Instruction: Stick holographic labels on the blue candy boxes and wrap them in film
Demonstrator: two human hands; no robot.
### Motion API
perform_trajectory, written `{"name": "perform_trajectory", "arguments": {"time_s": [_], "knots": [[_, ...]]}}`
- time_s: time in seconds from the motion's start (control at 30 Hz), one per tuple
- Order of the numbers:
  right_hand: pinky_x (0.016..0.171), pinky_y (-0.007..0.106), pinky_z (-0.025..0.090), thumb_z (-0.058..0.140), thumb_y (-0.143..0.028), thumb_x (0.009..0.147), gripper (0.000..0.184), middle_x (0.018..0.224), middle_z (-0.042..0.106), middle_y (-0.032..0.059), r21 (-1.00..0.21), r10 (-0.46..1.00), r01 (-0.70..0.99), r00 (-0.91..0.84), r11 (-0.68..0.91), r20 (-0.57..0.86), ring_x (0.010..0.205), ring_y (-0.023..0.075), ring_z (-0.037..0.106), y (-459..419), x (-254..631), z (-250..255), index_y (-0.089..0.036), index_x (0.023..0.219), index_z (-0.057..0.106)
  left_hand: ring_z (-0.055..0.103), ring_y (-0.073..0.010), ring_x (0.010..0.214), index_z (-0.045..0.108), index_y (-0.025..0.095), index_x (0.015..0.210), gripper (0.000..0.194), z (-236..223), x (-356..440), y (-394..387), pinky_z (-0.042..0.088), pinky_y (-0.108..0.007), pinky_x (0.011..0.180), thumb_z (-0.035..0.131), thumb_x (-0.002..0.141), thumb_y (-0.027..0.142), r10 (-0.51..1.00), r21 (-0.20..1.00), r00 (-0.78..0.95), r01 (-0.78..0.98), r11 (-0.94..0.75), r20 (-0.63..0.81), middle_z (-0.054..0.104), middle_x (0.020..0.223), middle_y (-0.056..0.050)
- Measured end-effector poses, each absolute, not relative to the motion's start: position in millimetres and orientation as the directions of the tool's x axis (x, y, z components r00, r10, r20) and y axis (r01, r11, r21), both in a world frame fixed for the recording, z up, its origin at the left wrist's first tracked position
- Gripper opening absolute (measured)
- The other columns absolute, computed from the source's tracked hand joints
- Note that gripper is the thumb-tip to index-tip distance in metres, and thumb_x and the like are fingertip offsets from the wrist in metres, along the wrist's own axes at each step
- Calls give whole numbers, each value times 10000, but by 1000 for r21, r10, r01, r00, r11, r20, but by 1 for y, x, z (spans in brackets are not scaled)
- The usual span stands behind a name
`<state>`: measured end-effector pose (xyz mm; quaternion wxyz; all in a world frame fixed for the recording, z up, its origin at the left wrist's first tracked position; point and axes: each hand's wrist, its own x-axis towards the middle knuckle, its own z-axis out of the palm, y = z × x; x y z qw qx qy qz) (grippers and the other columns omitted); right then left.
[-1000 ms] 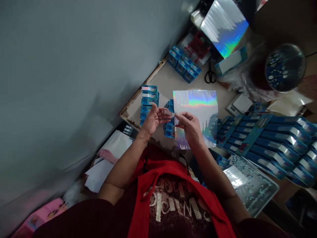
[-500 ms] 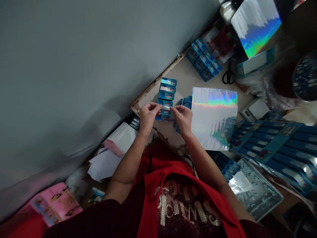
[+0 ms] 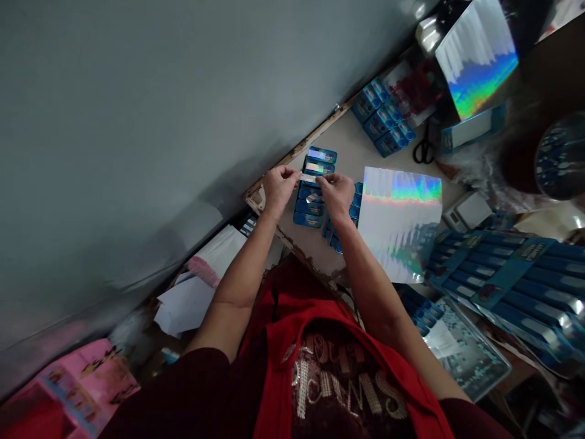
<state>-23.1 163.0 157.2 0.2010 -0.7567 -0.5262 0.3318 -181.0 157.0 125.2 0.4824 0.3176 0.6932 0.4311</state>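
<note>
A small shiny sticker strip [image 3: 309, 178] is stretched between my two hands, over a row of small blue boxes [image 3: 308, 218]. My left hand [image 3: 278, 189] pinches its left end and my right hand [image 3: 338, 194] pinches its right end. The two boxes at the far end of the row carry shiny strips on top. On a nearer box lies a small crooked shiny piece [image 3: 313, 198]. Right of my right hand is a large holographic sheet [image 3: 400, 225]. More blue boxes [image 3: 333, 239] stand partly hidden behind my right hand and wrist.
A grey wall [image 3: 137, 122] borders the table on the left. Farther back are grouped blue boxes [image 3: 384, 119], black scissors [image 3: 424, 149] and another holographic sheet [image 3: 479, 58]. A small white scale [image 3: 468, 210], long packed blue boxes [image 3: 512, 262] and a clear tray [image 3: 484, 366] lie on the right.
Both hands have moved away from me along the row, to the third box from the far end, with the strip between them. The crooked shiny piece on the nearer box is now uncovered.
</note>
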Motion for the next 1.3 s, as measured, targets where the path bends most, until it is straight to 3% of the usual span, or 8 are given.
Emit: {"name": "perform_trajectory", "arguments": {"time_s": [0.73,0.93,1.1,1.2,1.3], "knots": [[776,378,501,711,-411,867,203,740,735,47,-675,929,643,195,-363,-314,787,257,705,166,-21,150,-226,813,776,639,-124,605,691,180,753,176,119,-179,160,535,-238,611,844,802,254,808,872,-329,-133,472,-488,698,691,-9],[807,381,504,763,-373,827,191,831,712,33,-651,915,647,232,-398,-329,803,226,659,172,-20,143,-238,808,630,705,-171,744,707,203,811,333,91,-182,158,582,-286,729,976,665,333,701,700,-172,-400,592,-692,728,734,-8],[806,368,510,736,-353,853,176,868,690,23,-642,903,643,212,-417,-374,849,228,667,171,-18,139,-247,886,599,733,-232,827,688,214,812,439,73,-166,154,589,-348,794,970,630,497,705,627,-46,-500,597,-708,740,741,-22],[843,391,529,724,-335,856,155,875,683,33,-647,912,652,197,-396,-360,911,256,678,171,-17,136,-250,938,624,663,-174,703,627,231,807,365,68,-164,151,540,-309,738,920,674,405,649,686,-246,-390,614,-720,652,663,44],[894,438,548,729,-265,823,130,831,668,39,-659,924,654,189,-371,-332,933,283,677,175,-16,134,-254,911,634,629,-141,697,621,232,836,283,69,-177,139,491,-264,729,871,703,242,682,816,-485,-127,565,-548,618,686,66]]}}
